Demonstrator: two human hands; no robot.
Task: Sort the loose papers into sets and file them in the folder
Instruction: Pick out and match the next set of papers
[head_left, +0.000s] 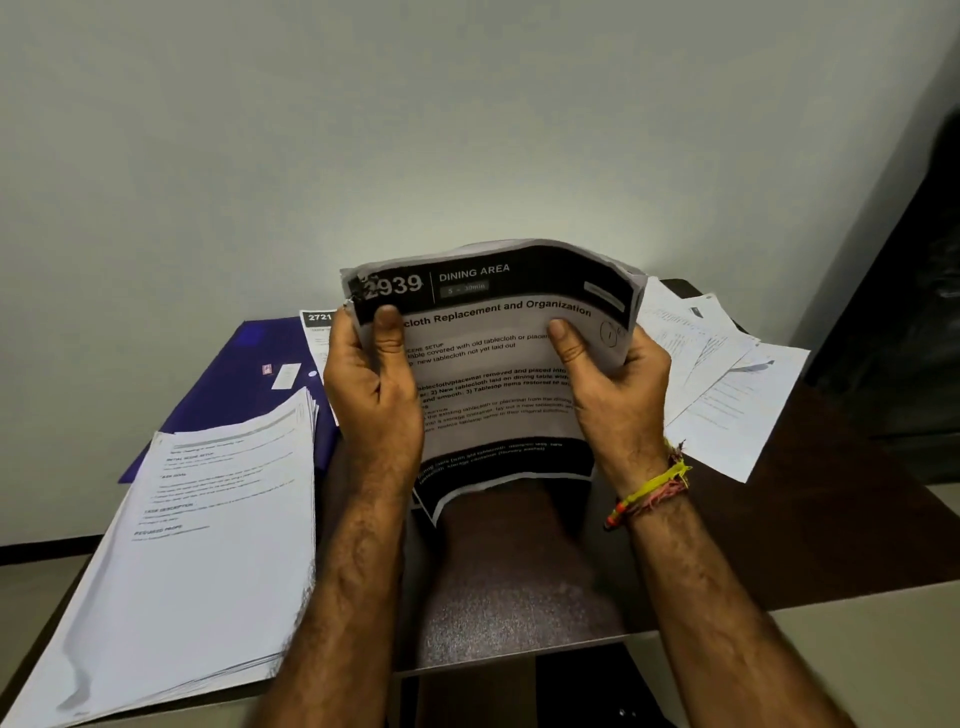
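In the centre of the frame, the left hand (371, 387) and the right hand (613, 387) are gripping a bundle of sheets (493, 358) by its sides, thumbs on the front page. It is bowing upward, so squaring its edges before filing seems wise. The blue folder (244, 374) is lying at middle left, partly under a stack of papers (208, 530).

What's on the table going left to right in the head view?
Stacked papers → blue folder → sheet numbered 2721 → left hand → held papers headed 2939 → right hand → loose scattered papers.
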